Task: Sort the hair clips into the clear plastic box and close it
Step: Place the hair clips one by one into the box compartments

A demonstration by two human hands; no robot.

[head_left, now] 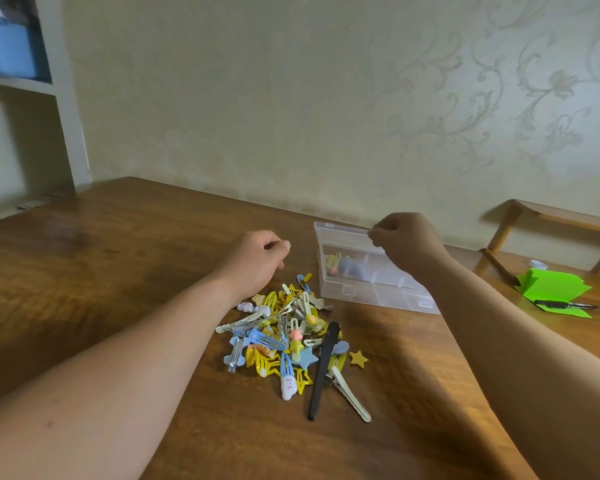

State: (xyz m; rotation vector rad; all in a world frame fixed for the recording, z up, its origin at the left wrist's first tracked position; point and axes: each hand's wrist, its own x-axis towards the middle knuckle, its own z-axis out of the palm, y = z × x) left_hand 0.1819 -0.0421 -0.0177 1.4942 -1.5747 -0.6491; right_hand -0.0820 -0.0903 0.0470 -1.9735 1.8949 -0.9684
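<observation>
Left hand (257, 259) hovers loosely curled, holding nothing I can make out, just beyond the heap of hair clips (291, 337) on the worktop (101, 271), probably poised to pick the next one. Most clips lie in that heap, so sorting looks barely begun. To the right, the clear plastic box (374, 275) holds a few clips in its left compartment; the others look empty. Right hand (404, 240) pinches the box's lid edge, seemingly propping it open.
</observation>
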